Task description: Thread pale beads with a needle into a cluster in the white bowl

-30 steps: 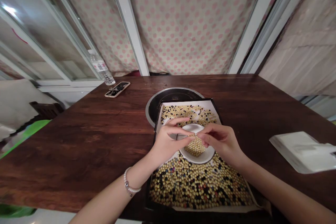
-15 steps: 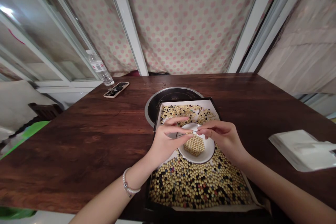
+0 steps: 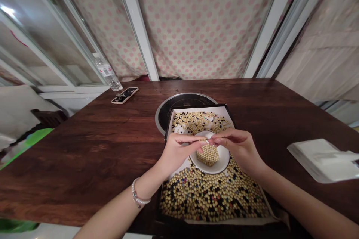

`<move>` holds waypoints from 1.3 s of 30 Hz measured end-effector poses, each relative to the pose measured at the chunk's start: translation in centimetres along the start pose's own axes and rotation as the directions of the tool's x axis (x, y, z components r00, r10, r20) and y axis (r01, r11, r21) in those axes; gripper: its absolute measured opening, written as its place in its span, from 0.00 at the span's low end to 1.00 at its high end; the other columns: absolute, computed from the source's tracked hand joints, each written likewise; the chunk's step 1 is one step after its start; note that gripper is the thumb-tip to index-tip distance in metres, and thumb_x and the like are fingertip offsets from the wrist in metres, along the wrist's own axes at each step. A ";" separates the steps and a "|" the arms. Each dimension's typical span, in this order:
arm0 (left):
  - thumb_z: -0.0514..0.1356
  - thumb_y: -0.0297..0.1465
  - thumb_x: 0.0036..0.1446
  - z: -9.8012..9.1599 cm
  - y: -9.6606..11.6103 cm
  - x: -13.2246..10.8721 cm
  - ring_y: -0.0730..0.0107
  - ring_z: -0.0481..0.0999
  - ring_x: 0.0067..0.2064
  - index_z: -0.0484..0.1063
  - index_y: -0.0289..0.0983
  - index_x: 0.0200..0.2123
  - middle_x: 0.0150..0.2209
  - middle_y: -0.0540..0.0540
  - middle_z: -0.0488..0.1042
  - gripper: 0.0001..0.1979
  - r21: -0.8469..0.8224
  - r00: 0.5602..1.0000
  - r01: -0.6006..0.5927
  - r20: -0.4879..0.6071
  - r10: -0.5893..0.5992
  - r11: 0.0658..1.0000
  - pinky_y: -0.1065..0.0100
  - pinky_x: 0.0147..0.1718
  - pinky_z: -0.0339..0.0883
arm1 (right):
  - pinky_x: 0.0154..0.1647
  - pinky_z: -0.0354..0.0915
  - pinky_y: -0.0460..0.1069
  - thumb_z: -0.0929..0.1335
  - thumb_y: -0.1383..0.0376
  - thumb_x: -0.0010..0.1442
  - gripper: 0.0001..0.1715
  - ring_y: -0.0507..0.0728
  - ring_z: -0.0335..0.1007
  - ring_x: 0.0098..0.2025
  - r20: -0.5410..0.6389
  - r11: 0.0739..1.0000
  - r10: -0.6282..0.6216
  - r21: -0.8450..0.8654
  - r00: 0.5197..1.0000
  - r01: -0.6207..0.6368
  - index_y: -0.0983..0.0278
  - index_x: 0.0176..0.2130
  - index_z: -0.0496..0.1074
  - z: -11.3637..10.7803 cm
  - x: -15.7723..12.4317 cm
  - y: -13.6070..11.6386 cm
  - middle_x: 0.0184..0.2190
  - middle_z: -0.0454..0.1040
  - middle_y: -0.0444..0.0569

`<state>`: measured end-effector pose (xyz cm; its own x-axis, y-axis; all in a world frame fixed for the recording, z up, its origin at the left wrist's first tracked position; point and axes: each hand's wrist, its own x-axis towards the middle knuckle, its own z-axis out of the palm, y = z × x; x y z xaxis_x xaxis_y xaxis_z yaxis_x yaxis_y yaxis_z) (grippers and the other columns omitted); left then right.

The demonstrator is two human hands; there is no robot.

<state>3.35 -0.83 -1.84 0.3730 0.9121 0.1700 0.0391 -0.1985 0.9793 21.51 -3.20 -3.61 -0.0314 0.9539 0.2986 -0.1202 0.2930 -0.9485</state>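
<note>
Above a white bowl (image 3: 224,158), my left hand (image 3: 178,153) and my right hand (image 3: 242,149) meet at the fingertips. Both are closed in a pinch on a thin dark cord, now mostly hidden by the fingers; a small pale bead or two seems to sit on it. Inside the bowl lies a layer of pale yellow beads (image 3: 208,156). The bowl stands in a shallow black-edged box lined in white (image 3: 221,111), among many loose beads (image 3: 215,198), mostly pale yellow and black with a few coloured ones.
Behind the box, partly under it, is a round black plate with a silver rim (image 3: 162,117) on the dark wooden table (image 3: 112,149). A phone (image 3: 125,95) and a water bottle (image 3: 108,73) are at the far left. A white packet (image 3: 316,158) lies at the right.
My left hand's raised fingers have folded down and its fingertips have come closer to those of my right hand. Less of the cord shows. The bowl and box stay put.
</note>
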 end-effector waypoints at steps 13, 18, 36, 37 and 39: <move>0.64 0.28 0.48 -0.1 0.1 -0.2 0.72 0.74 0.25 0.79 0.39 0.34 0.23 0.47 0.78 0.07 -0.069 0.997 0.054 0.060 -0.049 0.996 0.68 0.30 0.71 | 0.33 0.70 0.48 0.71 0.68 0.52 0.06 0.52 0.75 0.31 0.080 0.989 0.041 0.136 0.996 -0.052 0.57 0.29 0.78 -0.1 -0.1 0.2 0.27 0.79 0.43; 0.64 0.29 0.49 0.0 0.2 -0.2 0.70 0.75 0.25 0.79 0.39 0.33 0.22 0.48 0.77 0.06 -0.053 0.998 0.038 0.054 -0.035 0.998 0.64 0.32 0.72 | 0.35 0.69 0.48 0.71 0.69 0.52 0.07 0.52 0.74 0.32 0.096 0.990 -0.002 0.139 0.995 -0.012 0.56 0.30 0.78 -0.1 0.0 0.0 0.28 0.78 0.43; 0.63 0.30 0.50 0.1 0.5 -0.3 0.72 0.71 0.23 0.79 0.40 0.26 0.19 0.48 0.74 0.04 -0.130 0.993 0.088 0.087 -0.077 0.988 0.65 0.29 0.69 | 0.39 0.69 0.52 0.70 0.69 0.52 0.07 0.54 0.73 0.35 0.094 0.996 -0.052 0.084 0.994 0.044 0.56 0.29 0.78 0.0 -0.2 -0.6 0.30 0.78 0.45; 0.64 0.29 0.49 0.1 0.3 -0.3 0.71 0.72 0.23 0.79 0.40 0.28 0.20 0.48 0.76 0.03 -0.112 0.996 0.076 0.065 -0.069 0.991 0.65 0.28 0.69 | 0.40 0.69 0.52 0.70 0.69 0.52 0.08 0.54 0.73 0.36 0.087 0.996 -0.065 0.071 0.994 0.059 0.55 0.29 0.78 -0.1 -0.1 -0.5 0.31 0.78 0.45; 0.66 0.28 0.45 0.0 -0.1 -0.2 0.70 0.73 0.26 0.79 0.41 0.28 0.24 0.47 0.78 0.04 -0.075 0.999 0.006 0.037 -0.003 0.997 0.65 0.29 0.69 | 0.41 0.68 0.52 0.70 0.70 0.51 0.09 0.54 0.71 0.37 0.082 0.995 -0.099 0.027 0.992 0.097 0.54 0.29 0.78 -0.2 -0.1 -0.4 0.32 0.76 0.44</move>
<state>3.25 -0.96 -1.98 0.4071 0.8988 0.1624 -0.0281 -0.1654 0.9858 21.72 -3.36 -3.23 -0.1010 0.9116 0.3985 -0.1492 0.3822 -0.9120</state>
